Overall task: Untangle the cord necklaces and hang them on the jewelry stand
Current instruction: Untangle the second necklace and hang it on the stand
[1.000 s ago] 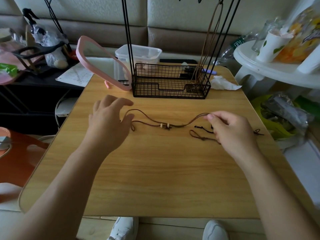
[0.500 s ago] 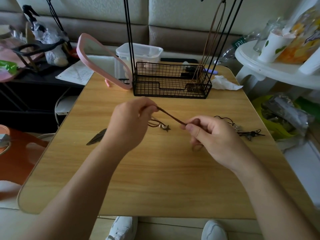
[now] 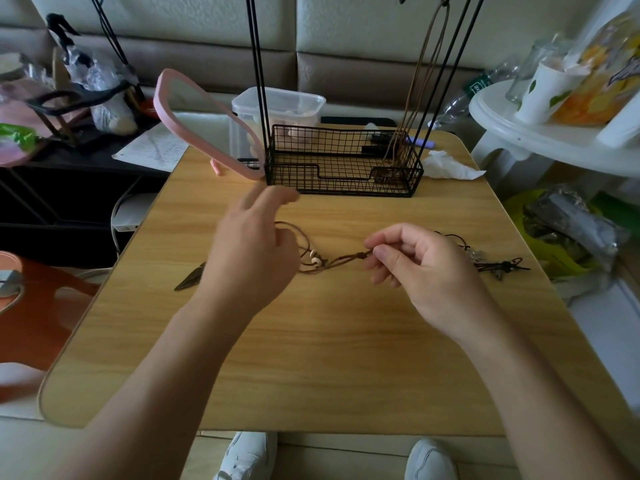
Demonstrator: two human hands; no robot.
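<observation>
A: At the tips of the right hand, what is happening?

B: The thumb and forefinger are pinching narrowly on a knot of the brown cord. The other fingers are curling loosely underneath.

A: Which way is the cord running from that pinch?

B: It is stretching leftward, its long axis lying across the table, roughly parallel to the front of the stand. Partway along it is carrying two pale beads, then looping up and slipping behind the left hand.

A: Is the left hand gripping it?

B: Its fingers are reaching out loosely, spread and blurred, and pinching nothing I can see. The loop is passing just beside the palm, but I cannot tell whether it is touching. A dark pendant is poking out past that hand's left side, lying on the table.

A: So which hand is sitting nearer the work?

B: As I am judging it, the right is controlling the knot end. The left is hovering nearest the loop and beads, so it is probably the one to catch the loop and open it out.

A: Is anything lying in the way?

B: A dark necklace is lying just beyond the right hand, on its right. The hand is hiding whether it is meeting the brown cord. The stand is rising beyond both hands, with one cord hanging on its right side.
</observation>
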